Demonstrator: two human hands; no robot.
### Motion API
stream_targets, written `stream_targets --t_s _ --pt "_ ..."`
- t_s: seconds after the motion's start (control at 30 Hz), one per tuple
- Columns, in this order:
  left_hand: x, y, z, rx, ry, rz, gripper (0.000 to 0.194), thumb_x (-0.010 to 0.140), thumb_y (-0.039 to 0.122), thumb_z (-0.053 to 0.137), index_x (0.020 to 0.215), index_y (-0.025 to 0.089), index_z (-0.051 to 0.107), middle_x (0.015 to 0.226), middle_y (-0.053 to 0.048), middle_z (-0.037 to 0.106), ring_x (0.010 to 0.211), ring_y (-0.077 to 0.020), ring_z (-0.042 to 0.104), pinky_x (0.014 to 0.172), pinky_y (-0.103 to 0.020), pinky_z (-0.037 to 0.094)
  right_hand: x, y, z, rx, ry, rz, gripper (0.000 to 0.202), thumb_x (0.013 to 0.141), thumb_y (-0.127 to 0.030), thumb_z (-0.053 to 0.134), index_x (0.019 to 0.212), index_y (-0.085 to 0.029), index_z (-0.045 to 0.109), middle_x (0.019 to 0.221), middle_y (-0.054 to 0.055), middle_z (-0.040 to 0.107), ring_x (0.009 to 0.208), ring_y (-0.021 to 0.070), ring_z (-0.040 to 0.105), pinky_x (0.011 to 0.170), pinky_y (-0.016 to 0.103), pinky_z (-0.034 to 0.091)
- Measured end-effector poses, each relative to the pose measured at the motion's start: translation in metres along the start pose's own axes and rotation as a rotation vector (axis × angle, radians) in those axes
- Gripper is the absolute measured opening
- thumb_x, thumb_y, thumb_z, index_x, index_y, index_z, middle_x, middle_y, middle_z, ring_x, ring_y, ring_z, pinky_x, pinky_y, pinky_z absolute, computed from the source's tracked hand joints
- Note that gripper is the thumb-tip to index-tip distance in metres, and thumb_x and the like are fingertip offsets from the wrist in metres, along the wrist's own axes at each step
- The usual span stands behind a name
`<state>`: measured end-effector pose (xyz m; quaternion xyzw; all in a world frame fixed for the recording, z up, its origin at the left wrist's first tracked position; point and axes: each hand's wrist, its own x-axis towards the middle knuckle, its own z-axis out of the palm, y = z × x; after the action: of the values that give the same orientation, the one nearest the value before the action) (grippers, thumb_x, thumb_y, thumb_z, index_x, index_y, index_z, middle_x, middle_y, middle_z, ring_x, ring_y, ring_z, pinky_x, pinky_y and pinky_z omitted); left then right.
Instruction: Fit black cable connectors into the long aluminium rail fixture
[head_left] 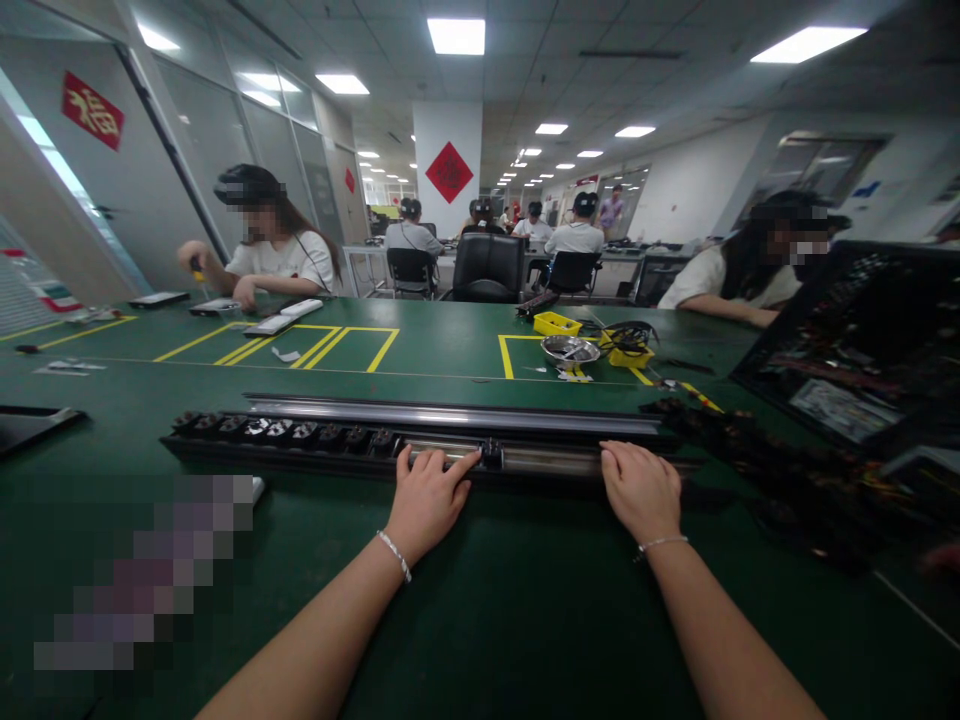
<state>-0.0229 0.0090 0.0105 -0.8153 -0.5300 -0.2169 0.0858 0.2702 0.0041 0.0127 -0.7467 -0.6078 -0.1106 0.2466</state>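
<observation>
A long black power-strip housing [551, 461] with a bare metal inside lies across the table in front of me. Several black socket modules [304, 432] sit in a row in its left part. One separate socket module [493, 453] stands further right in the channel. My left hand [433, 497] is over the channel with its fingers apart, and its index fingertip touches that module. Near the channel's right part, my right hand [643, 488] rests its outstretched fingers on the housing; its thumb is hidden. A second long channel piece [450, 414] lies just behind.
Dark socket modules and wires [817, 480] are heaped at the right, beside a large black case [862, 350]. Further back are a metal bowl [570, 350] and a yellow tray [557, 324]. A black tray [37, 428] lies at left. Two people sit across the table.
</observation>
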Motion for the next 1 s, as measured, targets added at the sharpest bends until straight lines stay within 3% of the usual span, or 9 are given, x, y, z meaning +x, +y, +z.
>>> stream_targets --t_s 0.17,0.33,0.77,1.0 --pt "-0.0020 0.0033 -0.0005 0.006 0.003 0.003 0.041 0.085 0.032 0.049 0.126 0.037 0.047 0.092 -0.003 0.059 0.097 -0.0229 0.053 0.104 -0.057 0.017 0.0001 -0.0002 -0.0004 -0.010 0.003 -0.006 0.038 0.088 -0.033 0.031 0.105 -0.024 0.064 0.112 0.003 0.065 0.110 0.0205 0.052 0.095 0.042 0.028" --pt "-0.0031 0.0067 0.0003 -0.102 0.019 0.082 0.037 0.085 0.025 0.049 0.122 0.029 0.049 0.112 -0.005 0.060 0.110 -0.0220 0.050 0.108 -0.056 0.011 -0.0001 -0.0002 -0.0007 -0.012 0.013 -0.012 0.038 0.088 -0.032 0.031 0.104 -0.024 0.065 0.111 0.003 0.066 0.109 0.0205 0.052 0.095 0.041 0.028" --pt "-0.0012 0.0056 0.0032 -0.149 -0.006 0.137 0.038 0.085 0.022 0.047 0.123 0.024 0.048 0.120 -0.006 0.058 0.116 -0.0204 0.049 0.108 -0.044 0.026 -0.0004 -0.0028 -0.0014 0.000 0.019 0.009 0.037 0.087 -0.030 0.033 0.104 -0.025 0.065 0.111 0.003 0.066 0.110 0.0201 0.052 0.096 0.042 0.027" --pt "-0.0021 0.0083 0.0036 -0.141 -0.007 0.148 0.042 0.084 0.023 0.048 0.126 0.028 0.046 0.126 -0.003 0.056 0.114 -0.0202 0.048 0.103 -0.042 0.028 0.0000 -0.0018 -0.0013 0.017 0.004 0.006 0.038 0.087 -0.031 0.032 0.104 -0.024 0.065 0.112 0.004 0.065 0.110 0.0210 0.051 0.095 0.042 0.028"
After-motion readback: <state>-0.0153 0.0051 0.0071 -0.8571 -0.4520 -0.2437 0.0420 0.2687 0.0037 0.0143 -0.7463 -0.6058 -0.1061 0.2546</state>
